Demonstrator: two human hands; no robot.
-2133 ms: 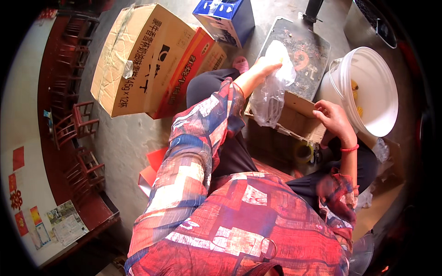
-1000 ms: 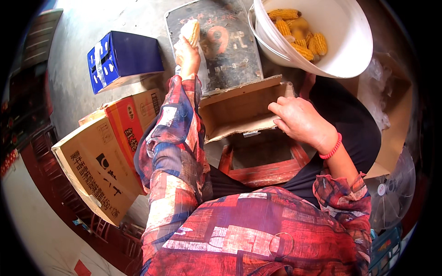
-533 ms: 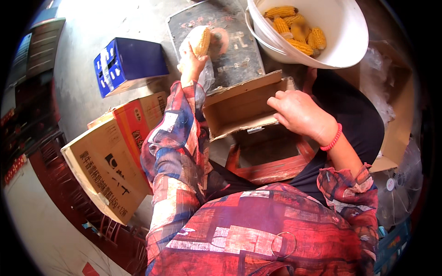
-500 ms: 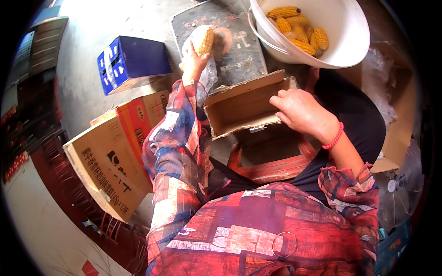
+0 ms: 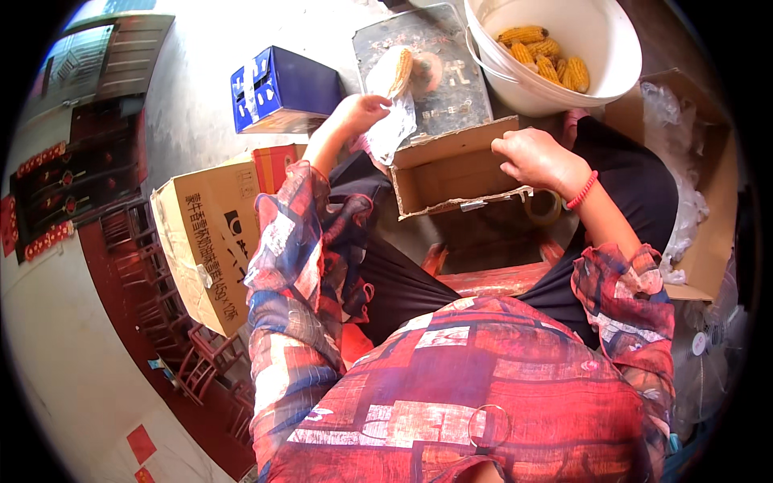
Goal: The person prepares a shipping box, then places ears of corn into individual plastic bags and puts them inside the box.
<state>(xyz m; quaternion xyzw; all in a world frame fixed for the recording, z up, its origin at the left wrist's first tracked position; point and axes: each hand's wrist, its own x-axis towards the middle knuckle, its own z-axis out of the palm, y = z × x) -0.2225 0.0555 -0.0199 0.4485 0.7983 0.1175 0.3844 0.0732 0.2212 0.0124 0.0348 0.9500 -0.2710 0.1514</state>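
On a dark, scuffed board [image 5: 451,101] lies a yellow corn cob [image 5: 398,71], partly wrapped in a clear plastic bag [image 5: 398,129]. My left hand [image 5: 360,117] is at the bag's near left side, thumb and fingers pinched together at its edge. My right hand [image 5: 541,157] hovers over the right end of an open cardboard box [image 5: 451,179], with its fingers curled closed. What they hold, if anything, is hidden. A pale ring, like a tape roll [image 5: 554,213], shows below that hand by the box's near right corner.
At the back right stands a white bucket [image 5: 616,60] with several corn cobs [image 5: 546,56]. To the left are a blue box [image 5: 302,88] and a large cardboard carton [image 5: 213,241]. Another open carton [image 5: 708,209] with clear plastic bags [image 5: 683,173] stands at the right.
My left hand has let go of the cob, which now lies on the board, and drawn back to the bag's edge. My right hand stays closed over the box. The view has shifted left.
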